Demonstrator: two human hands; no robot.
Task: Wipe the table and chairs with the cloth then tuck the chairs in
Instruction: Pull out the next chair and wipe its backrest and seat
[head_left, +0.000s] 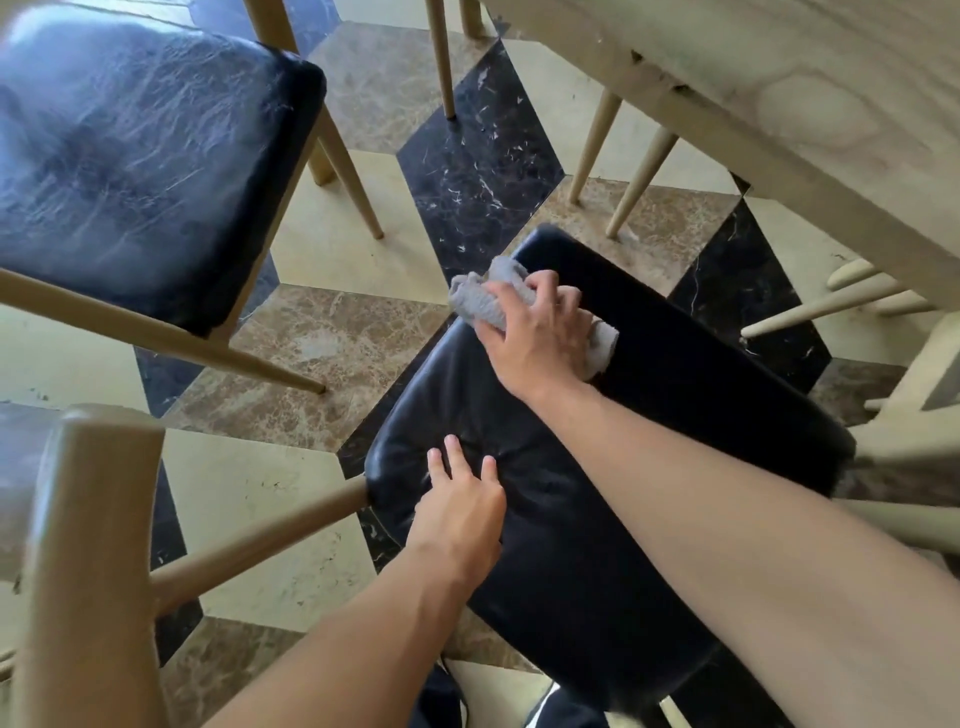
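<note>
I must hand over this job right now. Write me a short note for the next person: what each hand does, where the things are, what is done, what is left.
Right hand: grips the grey cloth and presses it on the backrest of the near chair.
Left hand: flat on that chair's black seat, steadying it.
Second chair: stands to the left, pulled out.
Table: upper right; both chairs are outside it.
Done: cannot tell which surfaces are already wiped.
Left: finish this chair, check the other chair and the table, tuck both chairs in.

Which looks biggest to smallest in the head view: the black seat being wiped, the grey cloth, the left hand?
1. Black seat, by far the largest.
2. Left hand, flat on the seat.
3. Grey cloth, partly hidden under the right hand, so its rank against the left hand is unsure.
</note>
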